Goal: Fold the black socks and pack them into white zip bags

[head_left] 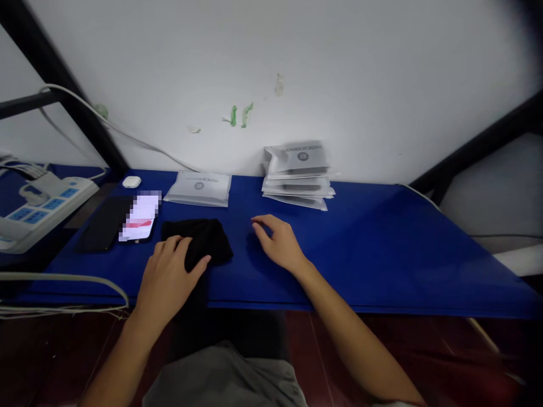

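A folded black cloth item [212,240] lies near the front of the blue table, and one dark end reaches the table's edge. My left hand [167,274] rests on its left part, fingers bent over the fabric and thumb held apart. To the right of the cloth, my right hand [278,240] hovers just over or touches the tabletop. Its thumb and forefinger are apart with nothing between them; the other fingers are mostly hidden. Behind the cloth is a flat frosted plastic bag [199,189] with a printed logo. Beyond my right hand stands a stack of similar bags [297,175].
A lit phone [141,217] and a dark tablet-like slab [104,223] lie to the left, with a white earbud case [132,182] behind. Farther left sits a power strip [46,209] with cables. A white wall [360,85] rises behind the blue table [382,254].
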`<state>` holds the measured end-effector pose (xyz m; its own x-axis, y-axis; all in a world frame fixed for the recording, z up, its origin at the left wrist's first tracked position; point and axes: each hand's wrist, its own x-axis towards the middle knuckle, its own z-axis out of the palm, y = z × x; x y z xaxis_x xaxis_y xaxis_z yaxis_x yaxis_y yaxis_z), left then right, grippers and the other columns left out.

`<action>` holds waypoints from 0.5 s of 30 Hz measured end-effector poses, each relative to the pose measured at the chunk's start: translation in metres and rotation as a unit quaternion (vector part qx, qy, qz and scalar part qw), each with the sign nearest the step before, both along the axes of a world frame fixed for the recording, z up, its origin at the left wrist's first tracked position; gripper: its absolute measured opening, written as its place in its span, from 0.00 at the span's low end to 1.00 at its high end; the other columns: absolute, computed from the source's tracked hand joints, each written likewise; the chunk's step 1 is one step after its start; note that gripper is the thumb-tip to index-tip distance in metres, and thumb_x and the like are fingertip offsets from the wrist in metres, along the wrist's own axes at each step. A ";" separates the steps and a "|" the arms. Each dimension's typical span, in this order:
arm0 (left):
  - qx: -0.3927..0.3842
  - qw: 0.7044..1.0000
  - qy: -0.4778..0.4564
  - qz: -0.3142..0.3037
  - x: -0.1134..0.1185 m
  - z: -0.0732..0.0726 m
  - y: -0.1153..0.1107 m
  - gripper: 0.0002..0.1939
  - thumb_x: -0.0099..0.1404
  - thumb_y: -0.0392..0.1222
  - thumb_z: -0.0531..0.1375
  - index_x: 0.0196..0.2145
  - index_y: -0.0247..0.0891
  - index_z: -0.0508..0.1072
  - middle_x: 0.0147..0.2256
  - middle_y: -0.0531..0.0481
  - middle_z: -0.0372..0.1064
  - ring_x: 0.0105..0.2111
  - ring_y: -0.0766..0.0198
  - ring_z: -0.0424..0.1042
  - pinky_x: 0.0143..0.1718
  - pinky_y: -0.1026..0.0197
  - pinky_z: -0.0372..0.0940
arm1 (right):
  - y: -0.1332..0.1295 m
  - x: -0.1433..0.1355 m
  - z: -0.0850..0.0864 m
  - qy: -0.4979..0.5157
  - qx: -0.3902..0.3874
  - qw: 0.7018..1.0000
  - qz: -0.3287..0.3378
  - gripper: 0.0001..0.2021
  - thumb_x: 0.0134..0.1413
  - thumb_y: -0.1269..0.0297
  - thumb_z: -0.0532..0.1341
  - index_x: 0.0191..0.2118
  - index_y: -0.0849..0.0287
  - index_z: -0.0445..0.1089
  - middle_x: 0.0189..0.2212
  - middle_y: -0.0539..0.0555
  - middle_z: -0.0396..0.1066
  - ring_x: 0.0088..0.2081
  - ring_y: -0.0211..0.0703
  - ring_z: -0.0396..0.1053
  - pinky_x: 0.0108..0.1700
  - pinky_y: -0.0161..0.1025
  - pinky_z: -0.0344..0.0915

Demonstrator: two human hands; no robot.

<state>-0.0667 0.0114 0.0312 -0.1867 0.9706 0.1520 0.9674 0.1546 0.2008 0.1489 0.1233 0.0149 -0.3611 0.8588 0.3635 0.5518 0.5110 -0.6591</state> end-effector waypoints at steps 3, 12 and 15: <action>-0.056 0.998 0.006 0.015 -0.002 0.007 -0.003 0.17 0.66 0.47 0.54 0.48 0.35 0.70 0.46 0.42 0.69 0.46 0.48 0.68 0.40 0.51 0.66 | -0.014 -0.015 0.007 -0.062 -0.020 0.997 0.037 0.11 0.60 0.62 0.56 0.44 0.57 0.72 0.40 0.54 0.75 0.42 0.43 0.71 0.44 0.39 0.65; -0.037 0.996 -0.039 -0.077 0.034 0.014 0.017 0.12 0.68 0.37 0.49 0.46 0.39 0.69 0.45 0.47 0.70 0.45 0.57 0.70 0.40 0.58 0.65 | -0.021 -0.035 0.011 -0.262 -0.100 0.960 -0.023 0.06 0.54 0.65 0.58 0.35 0.58 0.70 0.38 0.57 0.74 0.39 0.48 0.72 0.33 0.38 0.60; -0.062 0.994 0.003 -0.086 0.035 0.011 0.010 0.16 0.65 0.39 0.54 0.50 0.36 0.67 0.49 0.44 0.68 0.48 0.52 0.68 0.42 0.54 0.65 | -0.011 -0.009 0.015 -0.246 -0.125 0.959 -0.068 0.07 0.52 0.69 0.57 0.37 0.57 0.70 0.37 0.56 0.75 0.39 0.48 0.72 0.35 0.38 0.60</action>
